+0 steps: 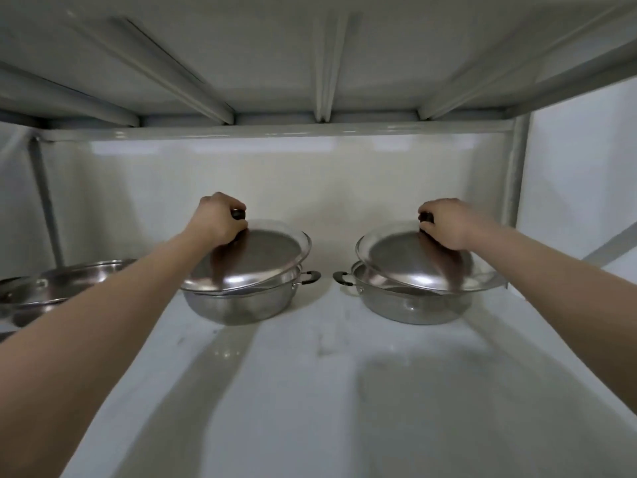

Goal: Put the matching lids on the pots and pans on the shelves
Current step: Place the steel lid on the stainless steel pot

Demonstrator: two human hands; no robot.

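Two steel pots are sitting side by side, apart from each other, toward the back of a white shelf [310, 391]. The left pot [241, 305] is showing one black side handle on its right, and the right pot [410, 305] is showing one on its left, so the two handles are facing each other across the gap. Two steel lids are in play, one per pot. The left hand [215, 219] is curling its fingers around the dark knob of the left lid [255, 257], which is lying tilted on its pot's rim, far edge raised. The right hand [448, 220] is gripping the dark knob of the right lid [420, 260], likewise tilted over its pot. One more steel pan [58, 284] is resting at the far left edge, partly hidden behind the left forearm. No brand, label or writing is showing anywhere on the cookware or shelf.
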